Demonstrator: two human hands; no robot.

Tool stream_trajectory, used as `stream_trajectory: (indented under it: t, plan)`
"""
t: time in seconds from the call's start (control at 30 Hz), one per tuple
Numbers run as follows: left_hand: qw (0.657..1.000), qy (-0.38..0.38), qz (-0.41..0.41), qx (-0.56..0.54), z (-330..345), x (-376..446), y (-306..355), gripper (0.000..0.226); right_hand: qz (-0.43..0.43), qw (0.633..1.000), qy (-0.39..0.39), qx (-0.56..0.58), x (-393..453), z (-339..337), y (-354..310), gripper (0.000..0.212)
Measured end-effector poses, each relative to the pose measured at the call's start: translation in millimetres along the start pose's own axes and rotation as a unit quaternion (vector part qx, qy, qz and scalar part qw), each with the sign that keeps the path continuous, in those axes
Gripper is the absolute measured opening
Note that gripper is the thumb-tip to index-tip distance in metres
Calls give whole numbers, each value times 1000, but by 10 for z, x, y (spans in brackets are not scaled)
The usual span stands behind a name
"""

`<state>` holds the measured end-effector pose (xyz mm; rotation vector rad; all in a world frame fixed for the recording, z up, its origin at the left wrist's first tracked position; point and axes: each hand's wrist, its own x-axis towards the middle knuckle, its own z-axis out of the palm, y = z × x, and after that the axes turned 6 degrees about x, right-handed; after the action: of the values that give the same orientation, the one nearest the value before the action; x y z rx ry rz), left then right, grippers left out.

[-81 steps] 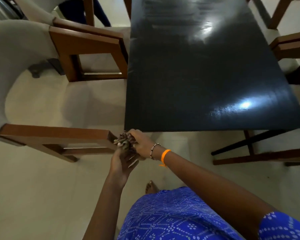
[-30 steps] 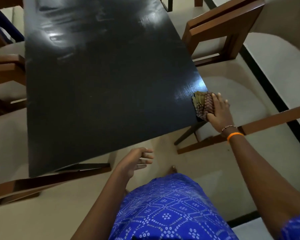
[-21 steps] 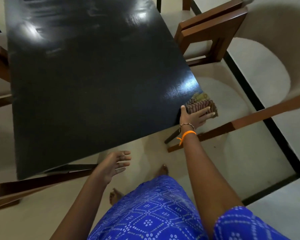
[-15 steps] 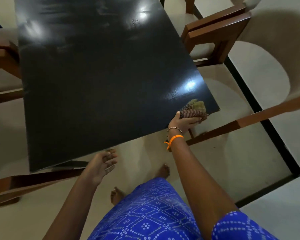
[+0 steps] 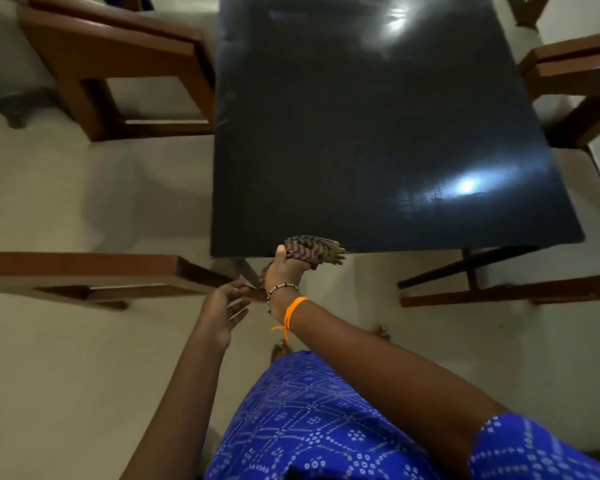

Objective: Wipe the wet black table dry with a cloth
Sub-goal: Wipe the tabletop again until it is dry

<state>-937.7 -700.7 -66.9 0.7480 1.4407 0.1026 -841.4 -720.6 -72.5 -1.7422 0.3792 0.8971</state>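
A person stands at the near edge of the surface [image 5: 378, 126], chairs on its left [image 5: 111, 64] and right [image 5: 575, 74]. The right hand [image 5: 284, 268] holds a cloth [image 5: 314, 249] at that edge; the left hand [image 5: 224, 310] is just below, beside the right wrist.

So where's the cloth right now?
In the head view, the cloth sits at the black table's near edge, toward its left corner, held by the right hand.
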Motion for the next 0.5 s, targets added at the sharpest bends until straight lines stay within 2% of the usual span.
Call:
stream_trajectory:
  t: [0.1, 0.2, 0.3, 0.4, 0.5]
  plan:
    - [999, 23, 7, -41, -279, 16, -71, 29, -18, 991, -104, -88, -160, 212, 118, 64]
    - [996, 33, 11, -85, -452, 29, -123, 29, -89, 956, -207, -189, -293, 365, 141, 49]
    - [991, 49, 10, -128, -592, 21, -177, 24, -127, 871, -329, -342, -339, 524, 139, 40]
    - [984, 55, 2, -169, -692, 4, -262, 28, -110, 792, -394, -452, -320, 519, 93, 54]
    - [976, -4, -29, -216, -685, -46, -311, 39, -124, 730, -453, -495, -297, 225, -57, 48]
